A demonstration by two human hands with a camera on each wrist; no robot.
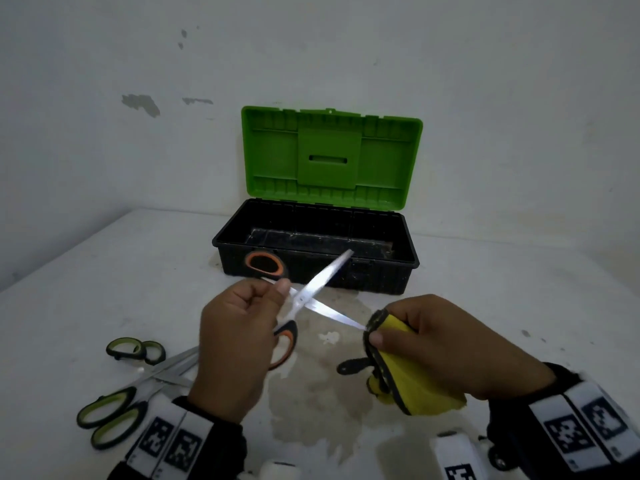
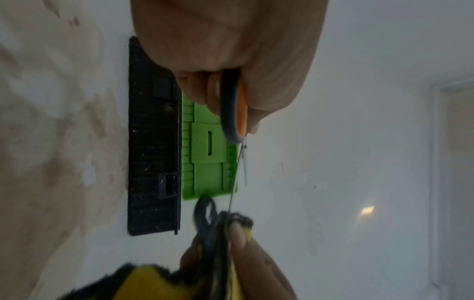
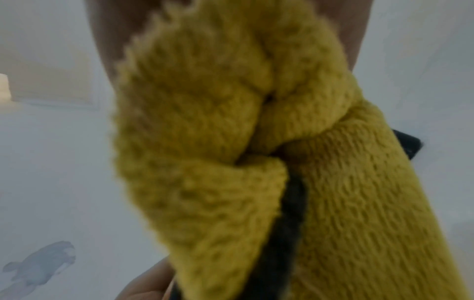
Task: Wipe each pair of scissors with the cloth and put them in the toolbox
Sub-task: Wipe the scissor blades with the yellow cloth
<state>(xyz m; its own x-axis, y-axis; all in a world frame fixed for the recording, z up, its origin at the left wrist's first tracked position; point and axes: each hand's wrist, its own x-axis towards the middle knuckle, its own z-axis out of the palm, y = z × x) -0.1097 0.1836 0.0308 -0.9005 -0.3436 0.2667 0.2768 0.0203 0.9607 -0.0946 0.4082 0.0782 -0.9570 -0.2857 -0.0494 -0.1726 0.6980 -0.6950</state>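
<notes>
Here the left hand (image 1: 239, 344) is holding the orange scissors (image 1: 304, 299) by the lower handle loop, its fingers curled round it. The blades are spread wide in an X above the white table (image 1: 485, 289). The right hand (image 1: 460, 344) is squeezing the yellow cloth (image 1: 412, 368) and pinching it round the tip of one blade. The other blade is pointing up at the toolbox (image 1: 311, 258), which is sitting just behind with its green lid (image 1: 330, 157) standing open. The upper orange handle loop is covering a bit of the box's front wall. Two pairs of green scissors (image 1: 117, 403) are lying crossed on the table beside the left wrist, partly hidden by it. In the right wrist view the cloth is filling most of the picture.
</notes>
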